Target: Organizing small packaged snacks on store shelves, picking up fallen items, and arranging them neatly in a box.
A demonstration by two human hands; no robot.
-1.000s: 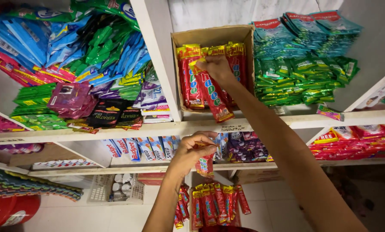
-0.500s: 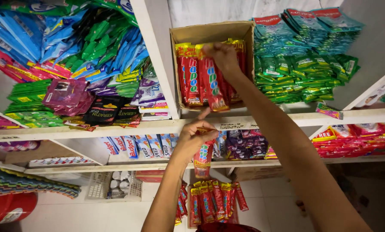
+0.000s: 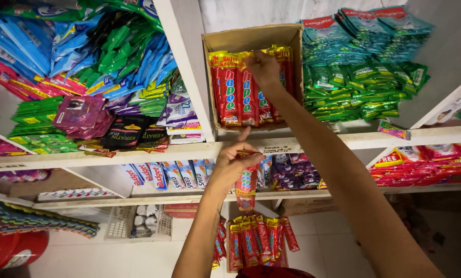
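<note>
Pinched between thumb and fingers, a red candy packet [image 3: 246, 186] hangs from the left hand [image 3: 233, 163] near the middle of the frame, its lower end dangling in front of the shelf edge [image 3: 138, 154]. The hand is closed on the packet's top, the thumb pointing up toward the cardboard box [image 3: 251, 38] above.

Higher up, just right of centre, the right hand [image 3: 264, 67] reaches into that open box and presses its fingers against the tops of the upright red packets [image 3: 235, 92] — red wrappers with yellow crimped ends, standing side by side in a row. The fingers are curled over the packets; whether they actually grip one or only touch it cannot be told.

To the right of the box, in the upper right of the frame, lie stacks of green and teal sachets [image 3: 359, 77]. In the upper left hang blue and green pouches [image 3: 86, 51], with a purple packet [image 3: 78, 113] and black sachets [image 3: 125, 131] below them on the same shelf. Under the left hand, on the lower shelf, stand small white and blue boxes [image 3: 163, 175] and purple packs [image 3: 292, 172].

At the bottom centre more red packets [image 3: 256, 239] show beneath the left forearm — bunched together. A red tub [image 3: 12, 249] sits in the lower left corner.
</note>
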